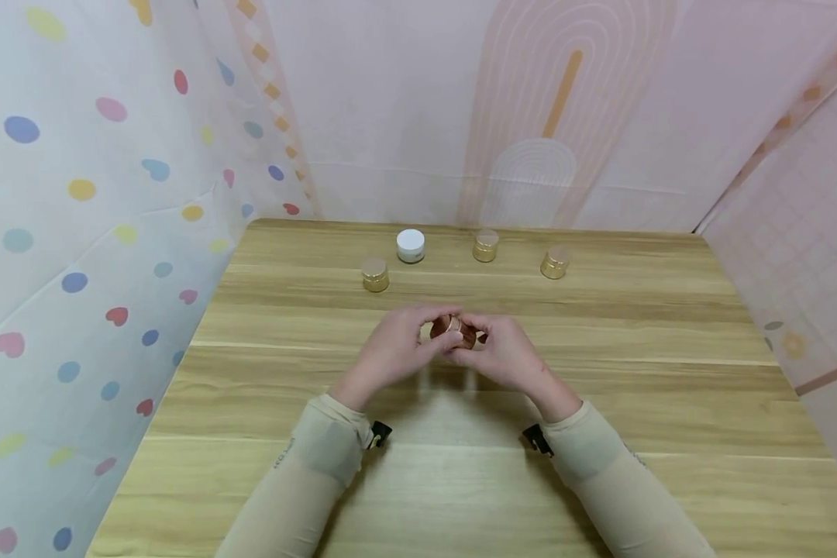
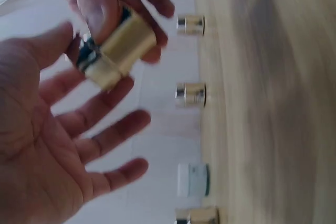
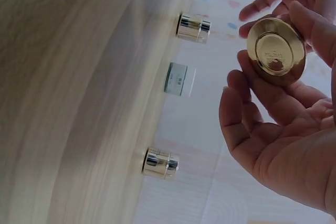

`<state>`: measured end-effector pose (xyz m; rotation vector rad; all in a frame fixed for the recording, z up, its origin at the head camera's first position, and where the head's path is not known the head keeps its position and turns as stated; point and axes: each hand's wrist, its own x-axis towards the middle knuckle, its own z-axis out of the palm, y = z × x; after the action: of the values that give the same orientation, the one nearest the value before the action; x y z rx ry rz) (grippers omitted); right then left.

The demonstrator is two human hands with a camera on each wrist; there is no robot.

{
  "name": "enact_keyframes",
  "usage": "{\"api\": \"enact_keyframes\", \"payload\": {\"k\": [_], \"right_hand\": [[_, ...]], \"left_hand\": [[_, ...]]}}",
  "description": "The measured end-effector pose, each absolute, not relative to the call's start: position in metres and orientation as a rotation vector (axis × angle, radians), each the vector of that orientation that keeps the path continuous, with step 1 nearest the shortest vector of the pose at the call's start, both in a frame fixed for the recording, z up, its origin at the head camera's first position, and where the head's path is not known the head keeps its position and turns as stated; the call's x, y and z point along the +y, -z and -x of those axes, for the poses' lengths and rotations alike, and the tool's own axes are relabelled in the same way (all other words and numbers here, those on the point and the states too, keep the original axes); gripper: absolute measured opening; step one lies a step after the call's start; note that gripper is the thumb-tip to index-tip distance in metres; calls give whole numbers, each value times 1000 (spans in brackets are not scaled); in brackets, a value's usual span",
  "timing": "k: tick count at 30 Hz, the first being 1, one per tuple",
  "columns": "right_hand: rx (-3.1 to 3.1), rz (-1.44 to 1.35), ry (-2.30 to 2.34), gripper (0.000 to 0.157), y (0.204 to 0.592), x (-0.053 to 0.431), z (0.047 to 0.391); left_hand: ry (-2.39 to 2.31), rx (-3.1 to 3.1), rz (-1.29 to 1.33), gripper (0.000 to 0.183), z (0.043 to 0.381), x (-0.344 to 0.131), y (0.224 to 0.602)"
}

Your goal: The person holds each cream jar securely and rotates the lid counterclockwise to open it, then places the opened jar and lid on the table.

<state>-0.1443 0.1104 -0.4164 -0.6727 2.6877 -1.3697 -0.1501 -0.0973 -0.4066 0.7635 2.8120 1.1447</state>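
Observation:
Held up over the wooden table [image 1: 642, 325] is a gold cosmetic jar [image 1: 467, 335], with a hand at each side. My left hand [image 1: 399, 345] pinches one end between thumb and index finger, its other fingers spread out in the left wrist view. Thumb and fingers of my right hand [image 1: 508, 353] grip the other end. Tilted on its side, the jar [image 2: 123, 48] shows a shiny gold wall in the left wrist view. Its round base [image 3: 274, 53] with small raised marks faces the right wrist camera.
Beyond the hands stand several small jars: a gold jar [image 1: 375, 276] on the left, a white-lidded jar [image 1: 411, 246], a second gold jar [image 1: 485, 246] and a third gold jar [image 1: 555, 263] on the right. Patterned curtains [image 1: 377, 101] hang behind and beside the table.

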Motion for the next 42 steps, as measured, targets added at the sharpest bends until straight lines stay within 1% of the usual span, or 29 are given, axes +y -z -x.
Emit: {"api": "enact_keyframes", "payload": {"k": [5, 13, 16, 18, 20, 21, 23, 25, 27, 29, 30, 34, 36, 37, 41, 42], "right_hand": [[2696, 683, 1386, 46, 418, 112, 144], [2780, 778, 1351, 53, 422, 112, 143], [2803, 806, 1361, 50, 424, 113, 143], [2804, 809, 1389, 44, 426, 112, 142], [2795, 810, 1421, 34, 427, 112, 142], [2794, 804, 1435, 32, 427, 111, 142], [2793, 792, 1462, 31, 428, 110, 141], [2792, 778, 1488, 35, 429, 110, 141], [2803, 767, 1506, 43, 429, 109, 141], [2821, 770, 1514, 46, 430, 109, 141], [2841, 788, 1505, 47, 431, 108, 142], [2913, 844, 1459, 36, 432, 105, 143], [2938, 849, 1437, 36, 432, 105, 144], [2940, 827, 1432, 36, 431, 105, 144], [2902, 692, 1464, 43, 428, 106, 144], [2890, 656, 1475, 42, 426, 106, 143]], "left_hand": [[-955, 2865, -899, 50, 152, -105, 406], [-847, 2902, -969, 44, 155, -102, 414], [-860, 2911, -1014, 42, 156, -99, 420], [-881, 2923, -1051, 40, 156, -98, 423], [-905, 2933, -1088, 38, 155, -97, 425], [-916, 2938, -1103, 38, 155, -97, 425], [-936, 2945, -1129, 35, 155, -96, 425], [-953, 2946, -1144, 34, 155, -95, 425], [-964, 2945, -1144, 34, 155, -95, 425], [-974, 2940, -1131, 35, 155, -94, 425], [-981, 2936, -1122, 36, 155, -94, 425], [-1024, 2906, -1065, 38, 158, -92, 426], [-1043, 2889, -1021, 37, 160, -91, 426], [-1048, 2884, -994, 40, 160, -91, 424], [-1064, 2886, -903, 50, 159, -90, 417], [-1065, 2892, -894, 53, 157, -90, 415]]}}
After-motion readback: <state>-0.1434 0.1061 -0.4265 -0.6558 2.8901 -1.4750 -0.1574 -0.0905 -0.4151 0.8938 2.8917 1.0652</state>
